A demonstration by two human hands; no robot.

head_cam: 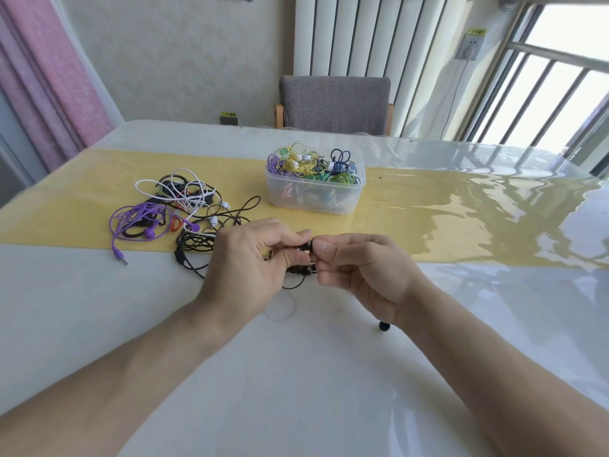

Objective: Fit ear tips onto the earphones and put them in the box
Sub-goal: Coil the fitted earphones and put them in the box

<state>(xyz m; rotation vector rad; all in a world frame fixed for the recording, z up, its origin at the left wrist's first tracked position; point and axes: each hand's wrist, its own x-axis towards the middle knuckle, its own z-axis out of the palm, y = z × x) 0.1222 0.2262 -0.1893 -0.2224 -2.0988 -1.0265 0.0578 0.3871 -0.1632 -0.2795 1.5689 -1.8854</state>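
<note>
My left hand [253,258] and my right hand [356,268] meet above the table's middle, both pinching a black earphone [304,247]; its small parts are mostly hidden by my fingers. Its black cable [194,249] trails left onto the table. A clear plastic box [314,192] behind my hands holds several coiled earphones in yellow, green, purple and blue. A tangled pile of loose earphones [171,206], purple, white, black and orange, lies to the left. A small black ear tip [384,325] lies on the table beside my right wrist.
The table [296,374] is white and glossy with a yellow runner [428,219] across it. A grey chair [334,105] stands at the far side. A window with bars is at the right, pink curtains at the left.
</note>
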